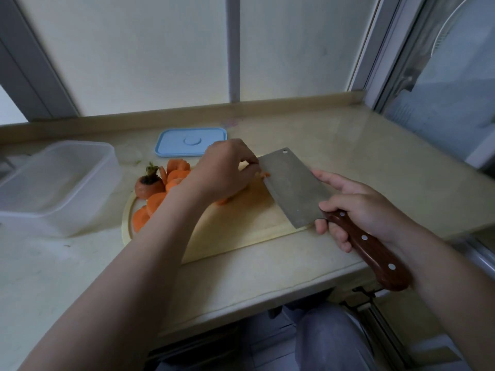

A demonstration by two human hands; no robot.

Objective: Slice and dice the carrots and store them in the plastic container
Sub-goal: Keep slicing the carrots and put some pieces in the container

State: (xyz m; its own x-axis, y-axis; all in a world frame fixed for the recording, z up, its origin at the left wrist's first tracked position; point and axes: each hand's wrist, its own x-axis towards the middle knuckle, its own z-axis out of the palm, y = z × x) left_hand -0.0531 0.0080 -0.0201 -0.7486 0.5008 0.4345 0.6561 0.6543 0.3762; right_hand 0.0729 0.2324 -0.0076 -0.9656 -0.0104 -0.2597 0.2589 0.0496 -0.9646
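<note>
A wooden cutting board [235,228] lies on the counter. Several orange carrot slices [160,199] and the carrot's stem end [147,184] lie at its left end. My left hand [225,171] curls over a carrot piece on the board; only a sliver of orange shows at the fingertips, against the blade. My right hand [356,207] grips the brown wooden handle of a cleaver [292,187], whose blade stands on the board beside my left fingers. A clear plastic container [57,183] stands open to the left of the board.
The container's blue lid [191,142] lies flat behind the board, near the window ledge. The counter's front edge runs just below the board, and a window frame closes off the right side. My legs show below the counter.
</note>
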